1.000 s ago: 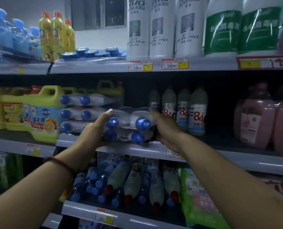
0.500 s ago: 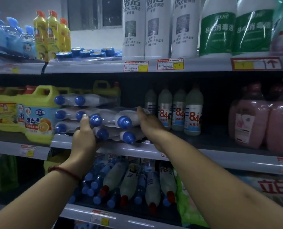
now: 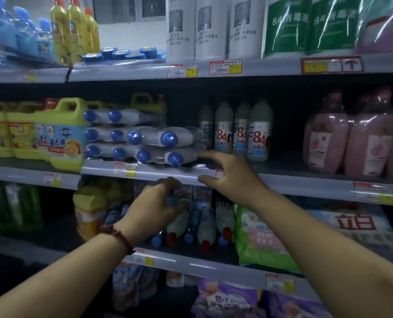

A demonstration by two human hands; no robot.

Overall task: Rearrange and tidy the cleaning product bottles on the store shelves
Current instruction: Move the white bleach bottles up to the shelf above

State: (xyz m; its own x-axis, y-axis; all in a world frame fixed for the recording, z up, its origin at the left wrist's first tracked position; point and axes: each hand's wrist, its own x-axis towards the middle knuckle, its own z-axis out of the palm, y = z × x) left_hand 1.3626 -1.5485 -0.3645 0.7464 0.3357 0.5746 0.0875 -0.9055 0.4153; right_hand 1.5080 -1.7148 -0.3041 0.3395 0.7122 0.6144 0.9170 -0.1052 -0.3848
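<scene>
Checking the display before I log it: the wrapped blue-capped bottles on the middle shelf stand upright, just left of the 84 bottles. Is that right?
Not quite. The head view shows the wrapped blue-capped bottles lying on their sides on the middle shelf, not upright. They are just left of the 84 bottles.

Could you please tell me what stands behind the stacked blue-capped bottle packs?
A yellow jug shows its handle and top above the blue-capped bottle packs; its body and label are covered, as is anything further back.
</scene>
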